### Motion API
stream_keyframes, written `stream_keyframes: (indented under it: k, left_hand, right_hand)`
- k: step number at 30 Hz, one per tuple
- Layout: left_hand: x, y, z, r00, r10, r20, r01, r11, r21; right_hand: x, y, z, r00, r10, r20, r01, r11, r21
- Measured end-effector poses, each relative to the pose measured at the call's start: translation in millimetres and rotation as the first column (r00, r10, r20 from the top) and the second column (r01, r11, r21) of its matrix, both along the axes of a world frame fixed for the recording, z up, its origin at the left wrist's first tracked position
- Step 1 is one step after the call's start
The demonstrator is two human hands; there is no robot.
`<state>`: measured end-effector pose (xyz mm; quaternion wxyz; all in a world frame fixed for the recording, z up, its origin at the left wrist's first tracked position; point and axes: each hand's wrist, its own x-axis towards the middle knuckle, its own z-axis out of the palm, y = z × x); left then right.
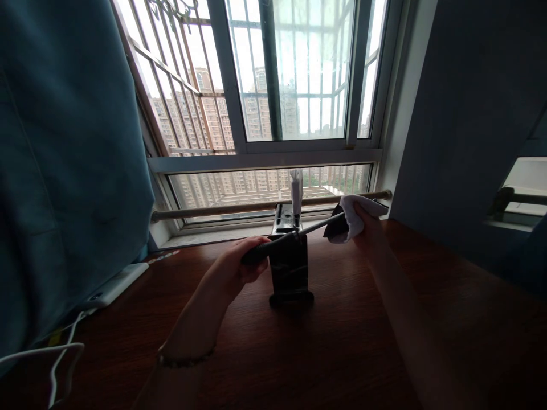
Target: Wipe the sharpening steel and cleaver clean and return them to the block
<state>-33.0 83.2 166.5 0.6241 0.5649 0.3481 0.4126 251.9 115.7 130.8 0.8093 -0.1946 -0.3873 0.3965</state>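
Note:
My left hand point(248, 259) is closed round the black handle of a long kitchen tool that looks like a spatula point(277, 245). Its thin grey shaft slants up to the right, to a broad dark head point(335, 228) mostly hidden by a cloth. My right hand point(366, 228) grips that white cloth point(352, 219), folded about the head. Behind the handle, a black utensil holder point(289, 270) stands upright on the wooden table. A white object in clear plastic point(296, 193) sticks up at the holder's top.
A white power strip point(123, 285) with white cables point(64, 347) lies at the left of the brown tabletop point(299, 359). Blue curtain point(72, 154) hangs on the left. A rail point(222, 210) crosses before the barred window point(299, 85).

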Motion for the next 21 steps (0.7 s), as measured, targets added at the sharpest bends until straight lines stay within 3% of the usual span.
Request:
stream_keyframes:
  k: [3, 13, 18, 21]
  left_hand:
    - [-1.9, 1.4, 1.1, 1.000, -0.010, 0.024, 0.010, 1.000, 0.011]
    - [-12.3, -4.5, 6.9, 0.970, 0.243, -0.015, -0.225, 0.919, 0.325]
    - [-12.9, -6.4, 9.1, 0.972, 0.234, -0.030, -0.213, 0.925, 0.316]
    - [-12.4, -6.2, 9.9, 0.975, 0.222, -0.018, -0.209, 0.940, 0.269]
  right_hand:
    - [6.7, 2.6, -0.7, 0.999, -0.037, 0.001, 0.037, 0.999, -0.003]
    - [24.8, 6.7, -0.8, 0.990, -0.140, -0.016, 0.141, 0.990, 0.027]
    - [26.4, 7.2, -1.9, 0.995, -0.086, -0.042, 0.087, 0.996, 0.022]
    - [25.8, 6.3, -1.5, 0.992, -0.121, -0.024, 0.121, 0.993, 0.015]
